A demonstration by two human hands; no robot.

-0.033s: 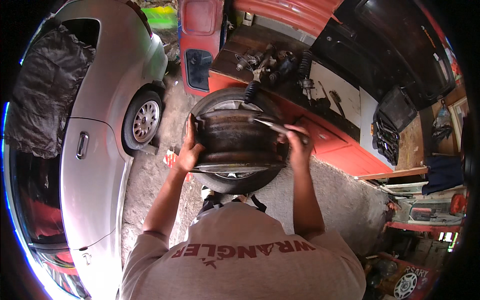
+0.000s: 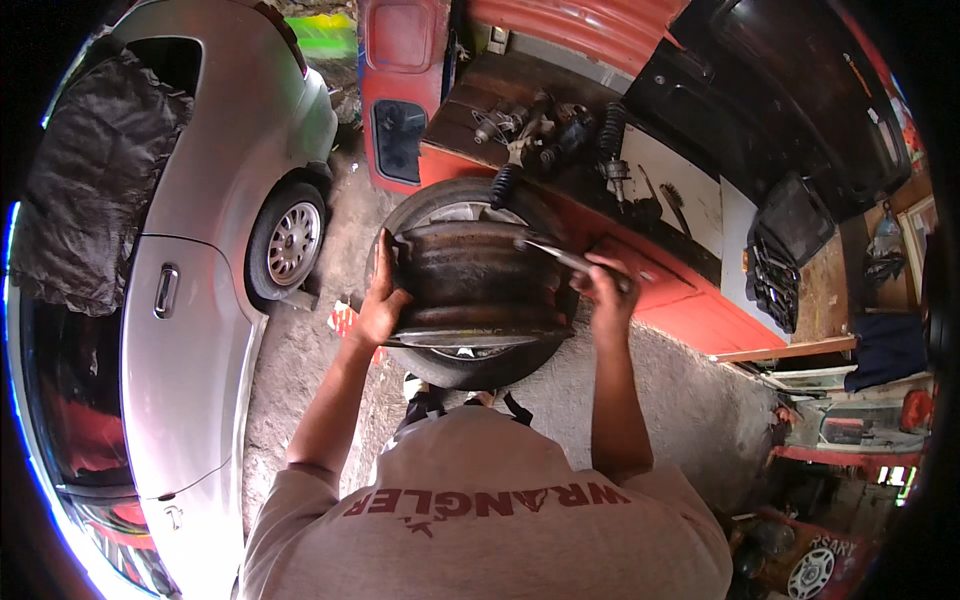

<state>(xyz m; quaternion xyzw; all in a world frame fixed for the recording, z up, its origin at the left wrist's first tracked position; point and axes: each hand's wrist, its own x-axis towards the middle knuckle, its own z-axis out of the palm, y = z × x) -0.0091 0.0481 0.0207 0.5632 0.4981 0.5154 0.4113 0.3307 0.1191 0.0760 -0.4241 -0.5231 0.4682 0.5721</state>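
Observation:
A bare, dark, rusty steel wheel rim [image 2: 470, 285] lies on its side on top of a tyre [image 2: 480, 375], with its barrel facing up. My left hand [image 2: 380, 305] grips the rim's left edge, the thumb over the barrel and the fingers along the outer side. In my right hand [image 2: 608, 290] is a slim, pointed metal tool [image 2: 560, 256] with a dark handle; its exact kind is not clear. The tool's tip meets or hovers just over the upper right part of the rim's barrel.
Beyond the tyre stands a red workbench [image 2: 640, 265] bearing shock absorbers [image 2: 612, 150], a wire brush [image 2: 675, 205] and greasy parts. A silver car [image 2: 200, 330] is parked close on the left. A black panel [image 2: 770, 100] leans at the back right. Red-and-white scrap [image 2: 342, 318] lies on the concrete floor.
My right hand and the pointed tool have shifted slightly to the right and toward me along the rim. My left hand keeps its place on the rim.

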